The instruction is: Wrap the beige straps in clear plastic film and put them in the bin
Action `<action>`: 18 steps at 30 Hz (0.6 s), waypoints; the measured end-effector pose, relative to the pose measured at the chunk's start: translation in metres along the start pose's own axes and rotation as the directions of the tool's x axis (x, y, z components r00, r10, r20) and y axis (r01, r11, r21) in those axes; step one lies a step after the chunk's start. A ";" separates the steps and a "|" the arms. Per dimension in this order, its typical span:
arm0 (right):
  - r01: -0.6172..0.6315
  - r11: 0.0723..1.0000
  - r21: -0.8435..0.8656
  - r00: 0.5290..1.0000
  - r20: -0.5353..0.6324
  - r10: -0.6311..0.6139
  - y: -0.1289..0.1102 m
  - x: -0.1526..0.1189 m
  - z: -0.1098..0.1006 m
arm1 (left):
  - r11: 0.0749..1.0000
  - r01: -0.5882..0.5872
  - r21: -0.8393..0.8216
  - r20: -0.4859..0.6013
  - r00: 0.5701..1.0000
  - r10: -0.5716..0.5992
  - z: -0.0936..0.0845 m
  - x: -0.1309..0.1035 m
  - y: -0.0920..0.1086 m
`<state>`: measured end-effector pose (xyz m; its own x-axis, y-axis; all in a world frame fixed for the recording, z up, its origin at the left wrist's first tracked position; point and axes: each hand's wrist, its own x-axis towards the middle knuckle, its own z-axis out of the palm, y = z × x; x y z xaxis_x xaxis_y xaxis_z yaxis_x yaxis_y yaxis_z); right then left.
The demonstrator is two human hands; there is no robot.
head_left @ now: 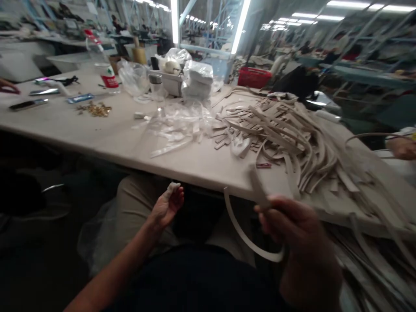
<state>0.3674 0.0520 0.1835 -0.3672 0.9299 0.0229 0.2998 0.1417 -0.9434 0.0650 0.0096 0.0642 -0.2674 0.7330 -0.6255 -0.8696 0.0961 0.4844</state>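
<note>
My right hand (289, 221) is closed around a long beige strap (240, 232). One part of the strap rises above my fingers, blurred; another hangs in a curve below, its free end near the table edge. My left hand (167, 206) is over my lap, palm partly up, fingers loosely curled and apart from the thumb. A whitish wrap covers the thumb tip, and I see nothing held there. Ahead and right, a heap of similar straps (286, 125) lies on the table (123, 149), some trailing over the edge.
Clear plastic bags (182, 125) lie mid-table. Behind them stand a grey bin (172, 84) and a wrapped stack (197, 80). Small brass-coloured pieces (97, 109), a bottle (109, 78) and a phone (29, 104) are at left. A red basket (254, 77) stands beyond; another person's hand (403, 148) shows at right.
</note>
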 end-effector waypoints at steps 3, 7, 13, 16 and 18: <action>0.101 0.976 -0.195 0.953 0.302 -0.038 0.019 0.020 0.054 | 0.999 -0.016 -0.037 0.012 1.000 0.017 0.002 -0.005 0.008; 0.150 0.914 -0.376 0.928 0.371 0.000 0.043 0.028 0.094 | 0.999 -0.037 -0.028 0.031 0.999 0.038 -0.001 -0.007 0.006; 0.130 0.908 -0.399 0.950 0.312 0.002 0.053 0.032 0.110 | 0.999 -0.016 -0.049 0.053 0.998 0.019 -0.004 -0.006 -0.004; 0.116 0.929 -0.351 0.963 0.268 -0.019 0.057 0.032 0.113 | 0.997 0.004 -0.077 0.035 0.999 -0.001 -0.004 -0.006 -0.006; 0.108 0.928 -0.356 0.970 0.241 -0.020 0.061 0.033 0.115 | 0.997 0.011 -0.081 0.021 1.000 -0.009 -0.004 -0.006 -0.006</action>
<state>0.2727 0.0521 0.0883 -0.5747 0.8174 -0.0390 0.5525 0.3525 -0.7553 0.0701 0.0021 0.0623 -0.2509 0.7458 -0.6171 -0.9031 0.0491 0.4266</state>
